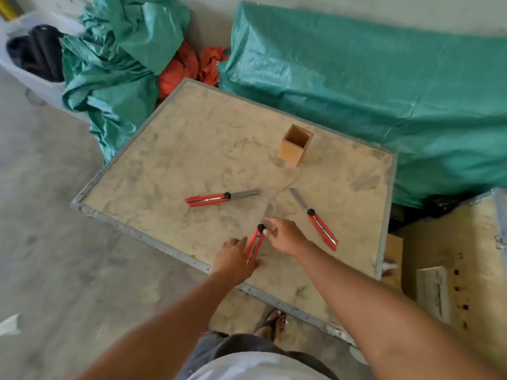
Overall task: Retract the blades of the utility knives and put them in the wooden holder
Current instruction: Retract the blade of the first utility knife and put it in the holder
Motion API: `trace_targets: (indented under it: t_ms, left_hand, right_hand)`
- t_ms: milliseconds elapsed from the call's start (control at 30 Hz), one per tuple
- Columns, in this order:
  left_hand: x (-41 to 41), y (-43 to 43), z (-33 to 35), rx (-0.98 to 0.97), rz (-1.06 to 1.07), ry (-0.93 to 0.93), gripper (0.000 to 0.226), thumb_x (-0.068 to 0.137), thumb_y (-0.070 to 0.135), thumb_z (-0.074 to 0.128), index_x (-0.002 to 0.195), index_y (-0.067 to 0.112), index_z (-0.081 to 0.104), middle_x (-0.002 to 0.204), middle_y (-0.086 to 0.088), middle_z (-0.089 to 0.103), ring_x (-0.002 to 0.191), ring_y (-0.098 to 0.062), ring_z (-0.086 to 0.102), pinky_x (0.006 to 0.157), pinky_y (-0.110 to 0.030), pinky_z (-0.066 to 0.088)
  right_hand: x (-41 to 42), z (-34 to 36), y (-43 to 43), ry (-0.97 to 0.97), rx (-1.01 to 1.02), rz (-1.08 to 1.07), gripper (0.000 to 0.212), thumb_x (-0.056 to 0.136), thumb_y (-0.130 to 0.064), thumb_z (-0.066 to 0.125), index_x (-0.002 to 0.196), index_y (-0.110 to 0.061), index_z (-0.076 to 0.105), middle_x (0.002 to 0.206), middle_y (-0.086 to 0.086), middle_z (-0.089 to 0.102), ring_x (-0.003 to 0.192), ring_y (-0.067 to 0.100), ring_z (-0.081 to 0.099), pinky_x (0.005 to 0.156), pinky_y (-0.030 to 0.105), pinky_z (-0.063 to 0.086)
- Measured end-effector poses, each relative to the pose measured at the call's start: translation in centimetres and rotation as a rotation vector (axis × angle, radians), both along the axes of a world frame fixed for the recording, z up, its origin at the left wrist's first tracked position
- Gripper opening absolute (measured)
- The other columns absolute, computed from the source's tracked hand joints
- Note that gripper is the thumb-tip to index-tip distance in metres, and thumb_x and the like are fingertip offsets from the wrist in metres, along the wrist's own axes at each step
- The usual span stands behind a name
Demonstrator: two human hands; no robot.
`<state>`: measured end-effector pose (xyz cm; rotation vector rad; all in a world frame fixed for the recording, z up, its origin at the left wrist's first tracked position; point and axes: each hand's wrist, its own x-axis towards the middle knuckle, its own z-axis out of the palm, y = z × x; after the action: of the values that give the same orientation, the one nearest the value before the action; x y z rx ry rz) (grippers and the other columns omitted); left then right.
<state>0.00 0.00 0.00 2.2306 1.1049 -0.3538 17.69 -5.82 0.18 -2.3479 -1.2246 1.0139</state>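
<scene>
Three red utility knives lie on a dusty board table [170,149], all with blades out. The middle knife [255,244] lies near the front edge. My left hand [234,260] grips its red handle from the left, thumb under the tail end. My right hand [286,235] has its fingertips at the black slider knob, where the blade leaves the handle. The left knife [212,199] and the right knife [322,229] lie untouched. The square wooden holder [295,145] stands upright and empty at the back of the table.
Green tarpaulin [370,86] covers things behind and to the right of the table. A crumpled tarpaulin [109,64] and orange cloth [186,67] lie at the back left. A wooden crate [466,256] stands on the right. My sandalled foot [273,323] is under the front edge.
</scene>
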Motion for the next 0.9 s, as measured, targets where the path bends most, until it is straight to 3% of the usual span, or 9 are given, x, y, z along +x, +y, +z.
trace_targets:
  t_ms: [133, 333, 400, 500, 567, 700, 767, 900]
  left_hand:
    - [-0.1, -2.0, -1.2, 0.036, 0.007, -0.001, 0.077, 0.081, 0.046, 0.069, 0.145, 0.022, 0.035, 0.134, -0.005, 0.048, 0.120, -0.028, 0.050, 0.095, -0.042, 0.051]
    - [-0.6, -2.5, -2.5, -0.032, 0.129, -0.185, 0.057, 0.080, 0.019, 0.068, 0.135, 0.023, 0.055, 0.120, -0.007, 0.057, 0.100, -0.028, 0.064, 0.090, -0.036, 0.052]
    - [-0.6, -2.4, -2.1, -0.060, 0.162, -0.221, 0.058, 0.079, 0.019, 0.069, 0.135, 0.019, 0.056, 0.121, -0.006, 0.057, 0.097, -0.024, 0.064, 0.089, -0.031, 0.052]
    - [-0.8, -2.2, -0.6, -0.095, 0.173, -0.261, 0.063, 0.078, 0.024, 0.074, 0.137, 0.018, 0.054, 0.121, -0.001, 0.056, 0.091, -0.015, 0.064, 0.081, -0.021, 0.050]
    - [-0.6, -1.7, 0.9, -0.088, 0.162, -0.307, 0.064, 0.078, 0.031, 0.077, 0.138, 0.023, 0.053, 0.117, 0.003, 0.057, 0.084, -0.009, 0.063, 0.076, -0.017, 0.048]
    - [0.6, 0.0, 4.7, -0.138, 0.138, -0.401, 0.061, 0.081, 0.030, 0.076, 0.137, 0.036, 0.051, 0.108, 0.012, 0.065, 0.070, -0.003, 0.061, 0.063, -0.009, 0.044]
    - [1.4, 0.8, 6.8, -0.236, 0.142, -0.474, 0.061, 0.083, 0.020, 0.076, 0.135, 0.040, 0.051, 0.105, 0.017, 0.069, 0.067, -0.002, 0.060, 0.067, -0.013, 0.048]
    - [3.0, 2.1, 10.1, -0.369, 0.114, -0.614, 0.056, 0.083, 0.009, 0.075, 0.132, 0.030, 0.058, 0.100, 0.008, 0.076, 0.073, -0.002, 0.065, 0.092, -0.026, 0.051]
  right_hand:
    - [-1.5, -1.1, 0.2, 0.015, 0.009, -0.036, 0.051, 0.100, -0.031, 0.060, 0.147, -0.014, 0.051, 0.132, 0.014, 0.066, 0.122, 0.028, 0.063, 0.106, 0.038, 0.051]
    - [-2.0, -3.4, 0.6, 0.085, 0.079, -0.237, 0.034, 0.097, -0.028, 0.067, 0.128, -0.017, 0.065, 0.123, 0.010, 0.069, 0.110, 0.023, 0.068, 0.093, 0.027, 0.053]
    - [-2.1, -3.2, 0.5, 0.135, 0.128, -0.328, 0.026, 0.097, -0.026, 0.067, 0.121, -0.015, 0.067, 0.119, 0.008, 0.071, 0.106, 0.023, 0.071, 0.087, 0.027, 0.056]
    - [-1.7, -1.7, 0.3, 0.281, 0.207, -0.473, 0.017, 0.097, -0.019, 0.069, 0.113, -0.015, 0.067, 0.118, 0.009, 0.071, 0.099, 0.027, 0.075, 0.074, 0.039, 0.067]
    - [-0.8, 0.0, 0.3, 0.338, 0.262, -0.487, 0.016, 0.096, -0.016, 0.070, 0.112, -0.015, 0.067, 0.115, 0.009, 0.070, 0.095, 0.027, 0.076, 0.066, 0.036, 0.068]
    - [2.3, 4.8, 0.5, 0.424, 0.384, -0.515, 0.019, 0.094, -0.015, 0.073, 0.112, -0.015, 0.067, 0.108, 0.012, 0.071, 0.086, 0.026, 0.078, 0.069, 0.043, 0.068]
    - [3.8, 7.3, 0.5, 0.436, 0.432, -0.503, 0.019, 0.093, -0.016, 0.074, 0.110, -0.014, 0.067, 0.105, 0.013, 0.072, 0.084, 0.026, 0.079, 0.070, 0.046, 0.068]
    - [6.1, 11.5, 0.4, 0.457, 0.531, -0.459, 0.022, 0.090, -0.019, 0.077, 0.110, -0.011, 0.070, 0.105, 0.016, 0.076, 0.086, 0.027, 0.080, 0.070, 0.049, 0.067]
